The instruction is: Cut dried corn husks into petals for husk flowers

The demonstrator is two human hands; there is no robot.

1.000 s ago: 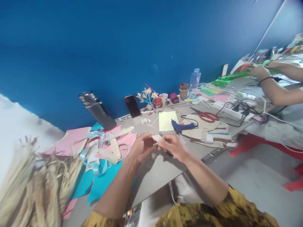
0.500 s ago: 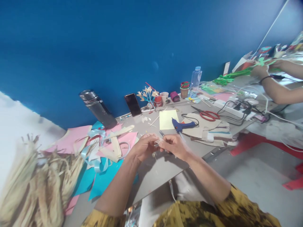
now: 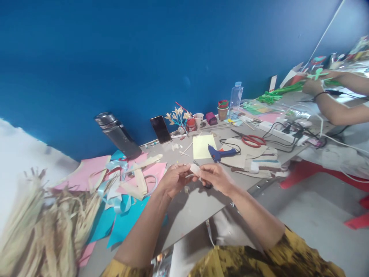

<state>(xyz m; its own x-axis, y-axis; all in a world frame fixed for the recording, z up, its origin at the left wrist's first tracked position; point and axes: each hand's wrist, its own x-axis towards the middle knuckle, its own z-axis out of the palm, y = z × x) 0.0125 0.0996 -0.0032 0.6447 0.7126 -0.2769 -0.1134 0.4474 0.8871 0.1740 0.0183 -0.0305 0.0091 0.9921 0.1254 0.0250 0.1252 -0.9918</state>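
A small pale piece of corn husk (image 3: 195, 169) is pinched between my two hands above the table. My left hand (image 3: 176, 179) grips its left end with thumb and fingers. On the other side, my right hand (image 3: 215, 177) holds the right end, fingers curled. A dark-handled tool, partly hidden, lies under my right hand on the grey table (image 3: 184, 215). Just beyond my hands are a yellow paper pad (image 3: 202, 146) and a blue glue gun (image 3: 221, 154). Red-handled scissors (image 3: 252, 141) rest on cloth further right.
Bundles of dried corn husks (image 3: 54, 231) and coloured paper (image 3: 129, 219) cover the left side. A dark flask (image 3: 119, 136), a phone (image 3: 160, 129), husk flowers (image 3: 178, 116) and a water bottle (image 3: 235, 100) stand along the wall. A co-worker's hands (image 3: 314, 84) hold green strips near a power strip (image 3: 281, 132).
My right hand has shifted slightly away from my left, and more of the pale husk piece shows between them. The view has moved a little.
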